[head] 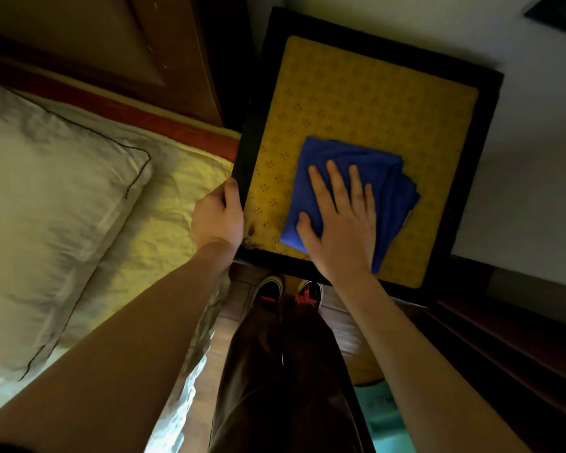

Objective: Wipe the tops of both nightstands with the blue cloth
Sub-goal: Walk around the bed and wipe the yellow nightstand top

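Observation:
A dark-framed nightstand (366, 93) with a yellow patterned top stands in front of me, right of the bed. The folded blue cloth (386, 184) lies on the near half of that top. My right hand (340, 223) rests flat on the cloth, fingers spread and pressing down. My left hand (218, 214) grips the nightstand's left edge, thumb on the dark rim. Only this one nightstand is in view.
A bed with a white pillow (46, 197) and pale yellow sheet (164, 223) fills the left. A wooden headboard (111, 44) is behind it. My legs and shoes (286, 292) stand on a wooden floor. A white wall lies to the right.

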`<state>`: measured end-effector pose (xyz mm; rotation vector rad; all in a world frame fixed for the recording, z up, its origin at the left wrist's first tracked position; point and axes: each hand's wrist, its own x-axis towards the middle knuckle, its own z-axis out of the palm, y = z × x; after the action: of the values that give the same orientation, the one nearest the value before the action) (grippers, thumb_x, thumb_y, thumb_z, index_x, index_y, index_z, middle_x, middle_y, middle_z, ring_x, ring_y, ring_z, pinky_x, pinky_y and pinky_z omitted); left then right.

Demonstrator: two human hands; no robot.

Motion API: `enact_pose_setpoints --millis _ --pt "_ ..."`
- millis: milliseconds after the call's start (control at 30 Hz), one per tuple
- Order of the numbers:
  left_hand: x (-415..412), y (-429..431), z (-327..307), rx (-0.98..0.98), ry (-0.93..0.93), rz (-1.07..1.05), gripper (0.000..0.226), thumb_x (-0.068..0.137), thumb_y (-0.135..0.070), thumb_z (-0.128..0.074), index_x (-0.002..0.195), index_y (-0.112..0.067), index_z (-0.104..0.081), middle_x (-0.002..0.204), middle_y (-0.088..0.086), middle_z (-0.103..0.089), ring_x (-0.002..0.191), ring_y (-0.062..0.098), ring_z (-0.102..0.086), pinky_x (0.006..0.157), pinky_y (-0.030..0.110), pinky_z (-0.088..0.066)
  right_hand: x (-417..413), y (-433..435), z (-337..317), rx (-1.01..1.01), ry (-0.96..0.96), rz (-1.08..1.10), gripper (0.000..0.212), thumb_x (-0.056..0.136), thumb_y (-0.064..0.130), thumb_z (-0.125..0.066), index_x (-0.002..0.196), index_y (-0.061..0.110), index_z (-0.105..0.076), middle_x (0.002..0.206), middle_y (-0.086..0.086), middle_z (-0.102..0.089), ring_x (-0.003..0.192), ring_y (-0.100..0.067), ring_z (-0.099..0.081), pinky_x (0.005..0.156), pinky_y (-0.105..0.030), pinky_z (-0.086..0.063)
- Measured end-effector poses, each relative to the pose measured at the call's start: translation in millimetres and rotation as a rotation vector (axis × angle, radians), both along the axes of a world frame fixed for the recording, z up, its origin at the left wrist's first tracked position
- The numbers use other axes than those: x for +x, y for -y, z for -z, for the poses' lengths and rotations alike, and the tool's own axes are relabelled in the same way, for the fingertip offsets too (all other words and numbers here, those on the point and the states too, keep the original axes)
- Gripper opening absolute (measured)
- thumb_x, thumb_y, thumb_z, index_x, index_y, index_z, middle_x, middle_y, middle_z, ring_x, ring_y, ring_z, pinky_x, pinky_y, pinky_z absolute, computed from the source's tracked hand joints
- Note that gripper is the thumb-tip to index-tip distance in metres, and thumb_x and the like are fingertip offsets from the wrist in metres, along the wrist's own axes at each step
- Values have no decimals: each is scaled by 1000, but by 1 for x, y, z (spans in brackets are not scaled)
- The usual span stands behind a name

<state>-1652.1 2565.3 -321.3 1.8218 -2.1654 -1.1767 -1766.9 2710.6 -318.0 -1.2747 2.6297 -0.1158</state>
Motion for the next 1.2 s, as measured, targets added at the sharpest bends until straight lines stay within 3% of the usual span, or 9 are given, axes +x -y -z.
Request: enact_pose_setpoints --millis 100,300,400,500,600,800,967,1100,1200 --pt "1 0 -1 11 -10 -16 50 99 -37 -31 52 -21 -37 49 2 -41 47 19 -40 47 32 -23 -2 -1 -9 -80 80 17 61 96 49 -38 152 27 -27 161 0 -24 150 -26 -15 122 -46 -12" --pt "0 -5 -12 82 -10 -49 50 99 -41 -29 55 -21 -41 54 4 -43 50 20 -40 47 33 -23 17 -36 -36 -82 167 735 81 89 56 -51 151 11 -25 152 -13 -32 134 -33 -32 110 -47 -33" --pt "3 -6 -14 158 -54 -78 50 100 -42 -29 83 -11 -64 72 3 -55 67 23 -49 59 32 -31 24 -29 -45 -141 356 895 86 84 52 -64 144 2 -28 134 -17 -40 117 -32 -45 94 -37 -45" --pt "11 -10 -27 213 -32 -32 39 100 -32 -33 116 -11 -62 92 3 -58 83 21 -49 71 30 -33 19 -17 -55 -293 648 1168 64 82 35 -74 126 -2 -45 116 -11 -56 92 -21 -56 63 -18 -47" --pt "23 -17 -50 289 53 54 31 95 -21 -43 120 -11 -58 99 12 -63 86 29 -56 69 30 -34 14 -12 -71 -456 997 1301 46 82 24 -75 119 1 -59 117 -13 -64 99 -26 -62 81 -37 -55" --pt "45 -16 -155 290 -35 166 13 94 -23 -47 99 -15 -56 94 4 -60 92 28 -59 63 29 -37 5 -1 -190 -552 1115 923 28 91 23 -65 118 14 -61 116 -7 -65 104 -27 -63 90 -42 -52" --pt "77 -14 -280 119 -195 326 26 96 -32 -47 114 -18 -61 102 -4 -64 93 12 -60 74 27 -42 8 -17 -306 -618 1115 627 26 94 19 -61 119 24 -57 105 11 -60 99 -18 -60 93 -35 -48" --pt "132 -30 -342 -92 -197 362 28 94 -40 -46 113 -25 -60 103 -10 -63 92 1 -58 75 17 -41 25 -36 -376 -629 1072 418 31 80 50 -67 107 39 -58 103 25 -61 90 4 -63 82 -20 -52" --pt "172 -59 -354 -132 -163 218 26 96 -36 -48 114 -23 -61 105 -8 -63 93 3 -57 76 14 -38 24 -43 -397 -568 1084 342 34 87 34 -67 120 27 -59 112 10 -65 110 -19 -62 93 -38 -51"
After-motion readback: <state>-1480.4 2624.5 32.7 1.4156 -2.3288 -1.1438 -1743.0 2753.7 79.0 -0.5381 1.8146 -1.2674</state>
